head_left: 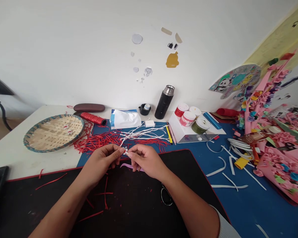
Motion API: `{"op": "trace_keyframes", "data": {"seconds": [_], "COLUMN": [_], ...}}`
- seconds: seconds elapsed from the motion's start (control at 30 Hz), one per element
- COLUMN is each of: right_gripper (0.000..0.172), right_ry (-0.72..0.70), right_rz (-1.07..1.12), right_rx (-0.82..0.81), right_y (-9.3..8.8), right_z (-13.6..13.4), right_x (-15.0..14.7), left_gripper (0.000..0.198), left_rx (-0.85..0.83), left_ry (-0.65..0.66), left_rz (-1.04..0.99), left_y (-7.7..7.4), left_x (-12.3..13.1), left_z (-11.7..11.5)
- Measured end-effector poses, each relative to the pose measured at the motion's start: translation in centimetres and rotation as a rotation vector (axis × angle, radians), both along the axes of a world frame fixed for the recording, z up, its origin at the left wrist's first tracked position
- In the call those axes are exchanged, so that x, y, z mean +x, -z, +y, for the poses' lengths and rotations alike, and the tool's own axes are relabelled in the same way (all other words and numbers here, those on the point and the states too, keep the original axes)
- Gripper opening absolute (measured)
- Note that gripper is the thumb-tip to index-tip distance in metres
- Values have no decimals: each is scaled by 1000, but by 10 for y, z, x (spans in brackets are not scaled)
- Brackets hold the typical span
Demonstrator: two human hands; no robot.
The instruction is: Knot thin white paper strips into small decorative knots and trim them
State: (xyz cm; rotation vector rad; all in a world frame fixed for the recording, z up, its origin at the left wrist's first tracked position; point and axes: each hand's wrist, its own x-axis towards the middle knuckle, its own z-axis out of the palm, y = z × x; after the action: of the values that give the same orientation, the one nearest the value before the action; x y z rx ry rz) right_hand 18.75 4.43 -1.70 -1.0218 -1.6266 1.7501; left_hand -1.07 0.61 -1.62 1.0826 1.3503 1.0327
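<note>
A small looped knot of white cord (125, 150) is pinched between my two hands above the near edge of the red and white cord piles. My left hand (106, 161) grips its left side between thumb and forefinger. On the right side, the thumb and forefinger of my right hand (145, 159) are closed on the same knot. A purple curved tool, perhaps tweezers (126, 165), shows under my right hand; whether the other fingers hold it I cannot tell. Black-handled scissors (166, 195) lie partly hidden beneath my right forearm.
Red cords (101, 140) and white cords (145, 134) lie behind my hands. A woven basket (47, 134) and a red spool (93, 118) are left. A black flask (165, 102), paint jars (188, 118) and white strips (229, 186) stand or lie right, on and around a black mat (188, 172).
</note>
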Motion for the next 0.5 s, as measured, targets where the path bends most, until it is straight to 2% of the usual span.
{"op": "trace_keyframes", "data": {"seconds": [0.1, 0.3, 0.5], "right_gripper": [18, 17, 15], "right_ry": [18, 48, 94], "right_rz": [25, 12, -27], "right_rx": [1, 34, 91], "right_y": [3, 1, -1], "right_z": [0, 2, 5], "right_x": [-1, 2, 5], "left_gripper": [46, 47, 50], "left_rx": [14, -11, -23], "left_ry": [-26, 27, 201], "left_rz": [-14, -27, 24], "left_y": [2, 0, -9], "left_x": [2, 3, 6], "left_z": [-1, -2, -2]}}
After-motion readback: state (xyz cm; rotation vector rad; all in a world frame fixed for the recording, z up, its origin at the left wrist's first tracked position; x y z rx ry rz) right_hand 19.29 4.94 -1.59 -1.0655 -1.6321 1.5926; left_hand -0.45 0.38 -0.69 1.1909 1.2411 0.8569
